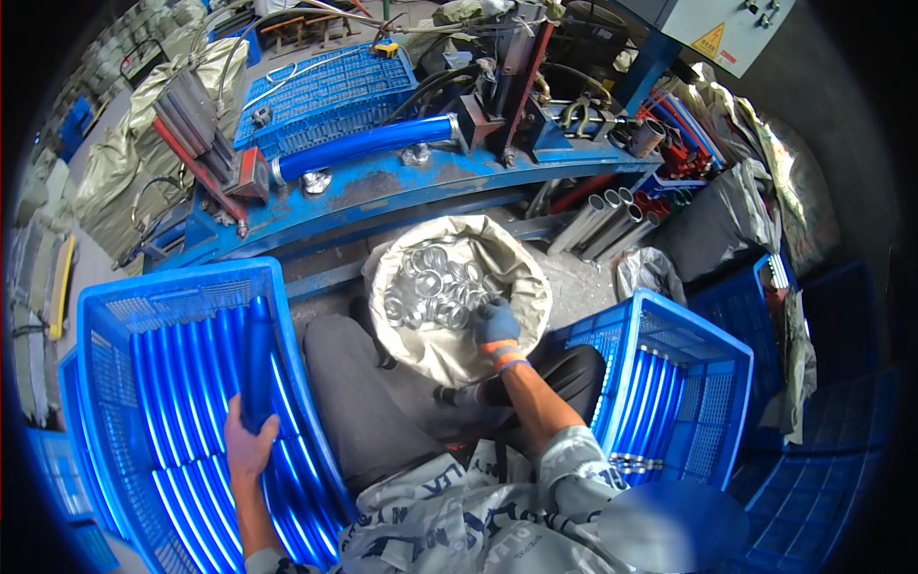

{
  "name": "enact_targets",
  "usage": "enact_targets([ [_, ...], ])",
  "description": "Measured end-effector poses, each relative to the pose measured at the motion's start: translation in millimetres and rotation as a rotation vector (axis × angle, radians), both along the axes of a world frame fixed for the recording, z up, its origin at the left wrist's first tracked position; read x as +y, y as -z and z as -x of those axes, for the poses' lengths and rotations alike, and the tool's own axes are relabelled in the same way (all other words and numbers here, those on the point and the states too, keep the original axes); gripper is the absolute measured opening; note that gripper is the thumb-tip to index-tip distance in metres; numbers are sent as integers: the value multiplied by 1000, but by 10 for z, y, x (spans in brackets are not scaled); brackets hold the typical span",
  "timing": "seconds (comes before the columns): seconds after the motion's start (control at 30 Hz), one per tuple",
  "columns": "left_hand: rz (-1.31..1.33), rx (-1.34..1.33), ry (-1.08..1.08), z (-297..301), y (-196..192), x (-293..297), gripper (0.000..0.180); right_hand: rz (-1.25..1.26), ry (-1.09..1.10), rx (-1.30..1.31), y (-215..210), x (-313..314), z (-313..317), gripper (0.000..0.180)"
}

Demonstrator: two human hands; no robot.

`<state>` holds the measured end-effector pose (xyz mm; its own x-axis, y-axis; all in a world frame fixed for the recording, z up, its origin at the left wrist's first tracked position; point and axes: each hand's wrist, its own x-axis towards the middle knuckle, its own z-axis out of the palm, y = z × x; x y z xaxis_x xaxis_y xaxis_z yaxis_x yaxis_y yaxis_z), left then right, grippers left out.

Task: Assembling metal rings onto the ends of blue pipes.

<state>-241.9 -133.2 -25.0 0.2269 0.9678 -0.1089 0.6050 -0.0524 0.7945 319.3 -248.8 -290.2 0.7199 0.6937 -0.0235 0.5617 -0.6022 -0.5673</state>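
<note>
My left hand (pixel 251 438) is bare and closed around the lower end of a shiny blue tube (pixel 256 364). The tube stands out above rows of similar blue tubes (pixel 182 383) in the left crate (pixel 91 330). My right hand (pixel 497 328), in a blue and orange glove, reaches into an open pale sack (pixel 402 349) between my legs. Silver metal rings (pixel 427 282) lie heaped in the sack, and the glove is at their right edge. Its fingers look curled, and whatever they grip is hidden.
Ahead runs a blue metal bench (pixel 373 191), with one blue tube (pixel 368 142) held lengthwise between two clamp blocks. On my right stands a blue crate (pixel 736 383) with more tubes, ringed at their near ends. Bare metal pipes (pixel 598 222) lean behind the sack.
</note>
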Motion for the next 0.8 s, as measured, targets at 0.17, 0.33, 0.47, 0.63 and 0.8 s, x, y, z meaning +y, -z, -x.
enact_targets([
  [0.17, -324, 236, 278, -1146, -964, 49, 68, -738, 63, 1561, -945, -108, 218, 48],
  [0.33, -358, 290, 567, -2009, -1356, 18, 58, -944, -241, 1654, -2407, -533, 389, 46],
  [0.47, -422, 335, 688, -2136, -1459, 3, 59, -1029, -313, 1626, -2502, -598, 454, 46],
  [0.63, -407, 405, 743, -2069, -1567, -41, 62, -914, -349, 1417, -2818, -568, 545, 78],
  [0.8, -409, 382, 725, -1986, -1550, -66, 61, -744, -390, 1345, -2943, -643, 591, 89],
])
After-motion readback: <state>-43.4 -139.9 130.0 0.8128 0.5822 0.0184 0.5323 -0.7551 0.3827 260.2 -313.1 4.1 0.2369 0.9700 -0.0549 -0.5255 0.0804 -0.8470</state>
